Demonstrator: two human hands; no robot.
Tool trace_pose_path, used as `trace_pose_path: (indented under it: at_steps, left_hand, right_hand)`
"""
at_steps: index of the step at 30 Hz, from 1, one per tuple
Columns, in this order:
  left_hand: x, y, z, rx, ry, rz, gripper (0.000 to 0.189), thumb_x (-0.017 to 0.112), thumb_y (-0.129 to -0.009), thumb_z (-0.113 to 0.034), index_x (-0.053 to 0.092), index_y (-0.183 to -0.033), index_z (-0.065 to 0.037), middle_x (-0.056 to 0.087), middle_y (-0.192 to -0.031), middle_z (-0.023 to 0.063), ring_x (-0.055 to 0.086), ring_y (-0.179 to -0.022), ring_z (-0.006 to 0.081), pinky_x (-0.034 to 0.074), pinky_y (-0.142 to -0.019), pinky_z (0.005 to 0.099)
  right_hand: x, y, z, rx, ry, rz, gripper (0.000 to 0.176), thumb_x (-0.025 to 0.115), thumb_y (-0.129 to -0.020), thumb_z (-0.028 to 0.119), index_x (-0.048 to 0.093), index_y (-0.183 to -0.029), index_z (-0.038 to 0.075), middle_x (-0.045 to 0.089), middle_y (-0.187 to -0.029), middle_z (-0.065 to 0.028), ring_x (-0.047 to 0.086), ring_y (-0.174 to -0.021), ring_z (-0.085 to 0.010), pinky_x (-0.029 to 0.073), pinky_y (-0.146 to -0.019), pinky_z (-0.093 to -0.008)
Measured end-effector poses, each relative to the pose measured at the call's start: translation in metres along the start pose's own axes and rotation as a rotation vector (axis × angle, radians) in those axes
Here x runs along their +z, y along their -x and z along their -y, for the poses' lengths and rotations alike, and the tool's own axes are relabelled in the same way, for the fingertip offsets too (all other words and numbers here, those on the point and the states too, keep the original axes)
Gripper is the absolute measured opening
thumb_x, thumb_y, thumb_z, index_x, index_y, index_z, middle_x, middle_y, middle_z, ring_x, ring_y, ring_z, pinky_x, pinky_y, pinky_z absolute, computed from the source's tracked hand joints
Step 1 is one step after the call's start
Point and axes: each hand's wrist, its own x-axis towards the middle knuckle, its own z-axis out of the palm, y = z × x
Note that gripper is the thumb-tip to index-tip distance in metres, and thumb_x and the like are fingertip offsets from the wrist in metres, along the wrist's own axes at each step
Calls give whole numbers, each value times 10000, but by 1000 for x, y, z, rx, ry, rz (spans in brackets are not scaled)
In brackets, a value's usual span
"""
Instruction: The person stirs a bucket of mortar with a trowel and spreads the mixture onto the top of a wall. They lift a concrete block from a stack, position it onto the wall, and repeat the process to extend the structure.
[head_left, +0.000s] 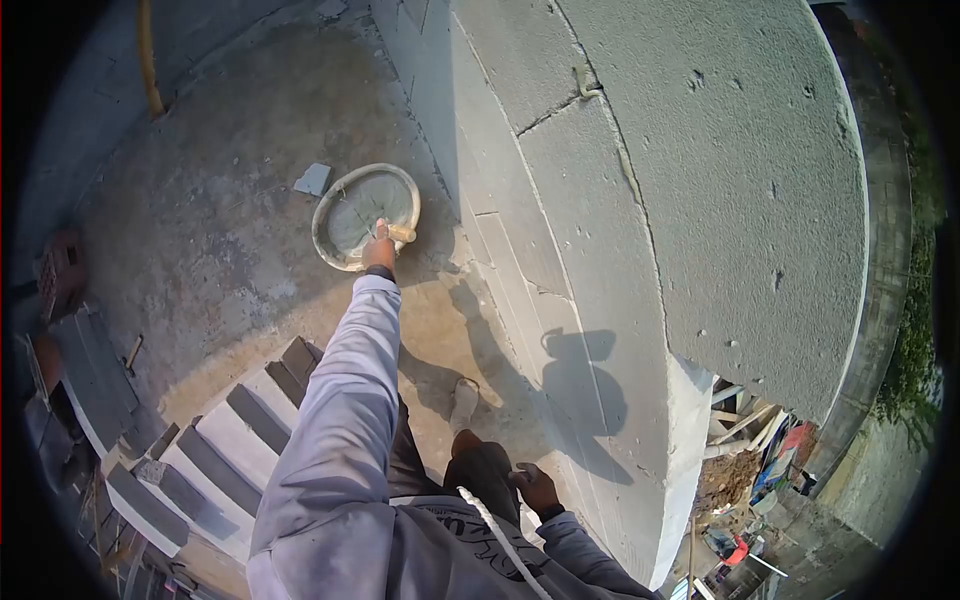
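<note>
Gripping a wooden handle [402, 234] with the left hand [378, 248] inside a round pan [317, 225] of grey mortar [358, 205], right hand [537, 488] at the knee [480, 462], grasp indiscernible.

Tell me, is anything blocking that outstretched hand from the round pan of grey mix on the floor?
Nothing visible does. The left hand is over the pan, closed on a wooden handle at its rim. The block wall stands beside them, not between.
</note>
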Motion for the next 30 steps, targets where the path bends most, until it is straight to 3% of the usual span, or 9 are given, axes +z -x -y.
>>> trace_pose_path:
  at_steps: [1,7,11,15,18,21,24,28,30]
  left_hand:
    - [13,1,29,-42,35,77,413,384,-909,-387,534,-1120,-65,625,-840,237,599,-784,388,442,-700,484]
    - [63,85,60,-9,-5,153,443,294,-933,-374,529,-1129,-52,618,-848,251,593,-805,397,431,-724,487]
    - [111,178,130,-48,-45,248,471,234,-949,-365,525,-1134,-44,613,-854,261,588,-820,403,423,-739,489]
    - [115,290,154,-264,125,292,606,241,-931,-472,654,-845,-35,638,-838,205,591,-842,374,424,-775,452]
    - [110,342,126,-216,-12,267,630,306,-898,-531,673,-724,-50,649,-808,177,591,-860,364,424,-806,423]
    - [135,389,150,-423,172,262,586,413,-853,-560,676,-741,-49,651,-816,181,601,-867,345,432,-805,401]
    - [125,422,186,-354,236,268,510,479,-848,-511,671,-778,-44,655,-803,168,626,-795,296,451,-732,381]
    - [80,398,189,-245,326,203,430,517,-859,-435,676,-849,-35,652,-796,169,624,-747,254,449,-692,350]
    - [80,367,210,-295,291,124,409,546,-860,-408,680,-840,-21,652,-715,96,600,-699,174,443,-686,296]
  right_hand:
    - [-6,5,-10,-14,13,-4,546,618,-750,451,570,-1093,30,649,-947,-184,627,-912,-310,483,-795,-367]
    - [-23,-4,-90,-170,84,-43,547,618,-740,445,558,-1110,46,636,-974,-174,614,-912,-308,460,-809,-357]
    - [-43,-14,-148,-67,170,75,542,616,-738,439,556,-1100,40,619,-1008,-203,586,-975,-339,443,-843,-390]
    - [-48,-29,-176,-263,401,-93,581,589,-757,479,548,-1104,15,608,-1027,-226,579,-982,-366,447,-849,-419]
    - [-44,-43,-171,-349,304,58,550,637,-757,407,539,-1119,3,607,-1042,-212,581,-983,-354,444,-853,-394]
    - [-20,-77,-165,-395,313,33,488,651,-763,333,549,-1113,8,616,-1040,-193,597,-961,-329,457,-836,-363]
    - [22,-123,-155,-374,192,46,525,649,-763,332,530,-1137,-17,595,-1078,-213,575,-1001,-347,444,-867,-380]
    - [104,-219,-156,-277,284,62,630,644,-759,378,486,-1154,-87,561,-1103,-277,542,-1047,-379,429,-902,-391]
    - [146,-255,-152,-223,291,53,681,648,-752,394,459,-1160,-117,553,-1099,-300,534,-1059,-388,425,-907,-395]
